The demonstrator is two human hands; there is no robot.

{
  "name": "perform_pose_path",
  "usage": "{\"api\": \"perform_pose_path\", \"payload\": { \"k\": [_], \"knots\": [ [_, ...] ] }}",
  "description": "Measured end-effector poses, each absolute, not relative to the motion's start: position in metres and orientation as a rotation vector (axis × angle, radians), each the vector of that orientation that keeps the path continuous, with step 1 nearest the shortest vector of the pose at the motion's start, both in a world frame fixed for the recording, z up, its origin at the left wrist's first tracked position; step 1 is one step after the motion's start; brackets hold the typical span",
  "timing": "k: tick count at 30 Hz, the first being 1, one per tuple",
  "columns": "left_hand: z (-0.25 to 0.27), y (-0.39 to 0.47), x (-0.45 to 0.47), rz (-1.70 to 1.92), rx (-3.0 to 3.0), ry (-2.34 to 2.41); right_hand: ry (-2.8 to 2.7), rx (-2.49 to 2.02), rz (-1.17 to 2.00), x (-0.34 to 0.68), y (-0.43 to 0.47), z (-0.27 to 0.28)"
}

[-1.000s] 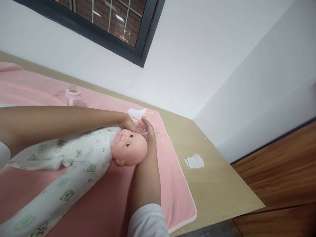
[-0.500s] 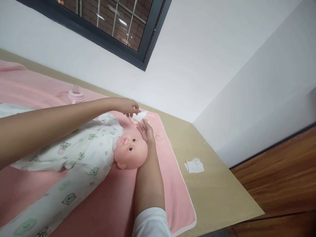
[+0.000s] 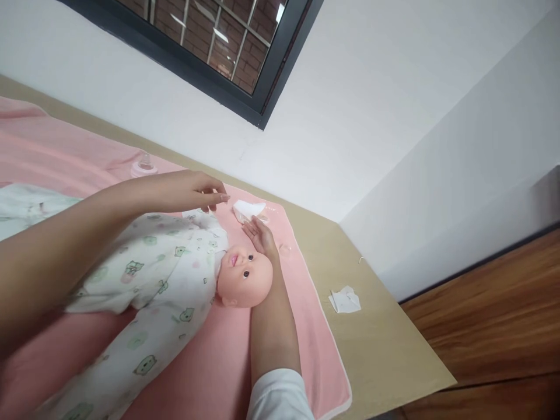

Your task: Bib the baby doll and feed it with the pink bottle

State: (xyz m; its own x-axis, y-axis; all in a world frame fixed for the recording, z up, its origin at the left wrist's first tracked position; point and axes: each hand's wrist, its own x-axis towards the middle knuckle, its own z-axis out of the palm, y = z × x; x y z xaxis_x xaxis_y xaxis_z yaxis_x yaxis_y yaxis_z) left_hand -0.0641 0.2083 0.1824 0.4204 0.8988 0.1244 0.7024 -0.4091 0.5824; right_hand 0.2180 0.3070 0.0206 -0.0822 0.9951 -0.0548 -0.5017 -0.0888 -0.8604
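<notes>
A baby doll (image 3: 245, 275) in a white printed sleepsuit (image 3: 175, 280) lies face up, its head against the inside of my right forearm. Palm up beyond the head, my right hand (image 3: 261, 235) is open with fingers stretched out, close to a crumpled white tissue (image 3: 248, 210). Whether the fingertips touch the tissue I cannot tell. My left hand (image 3: 205, 191) hovers over the doll's shoulder, to the left of the tissue. Its fingers are loosely bent and apart, holding nothing visible.
A pink blanket (image 3: 315, 361) covers much of the beige table (image 3: 385, 350). Behind my left arm stands a bottle top with a clear teat (image 3: 144, 168). Another white tissue (image 3: 345, 300) lies on the table at right. Wall and window (image 3: 258, 111) border the far side.
My left hand has drawn back to the left, away from the tissue near my right hand. My right hand stays beside the doll's head. The view has shifted slightly.
</notes>
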Motion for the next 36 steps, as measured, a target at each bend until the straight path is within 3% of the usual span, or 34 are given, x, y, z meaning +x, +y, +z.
{"api": "perform_pose_path", "payload": {
  "k": [7,12,21,36],
  "knots": [
    [0.196,0.199,-0.079,0.688,2.222,1.438,-0.927,-0.922,1.463,0.221,0.297,0.033],
    [0.202,0.188,-0.081,0.68,2.277,1.463,-1.323,-1.219,1.312,0.234,0.285,0.058],
    [0.201,0.185,-0.078,0.674,2.318,1.403,-1.818,-1.591,0.567,0.233,0.26,0.13],
    [0.184,0.199,-0.066,0.759,2.562,1.218,-2.237,-0.926,0.331,0.154,0.165,0.203]
  ]
}}
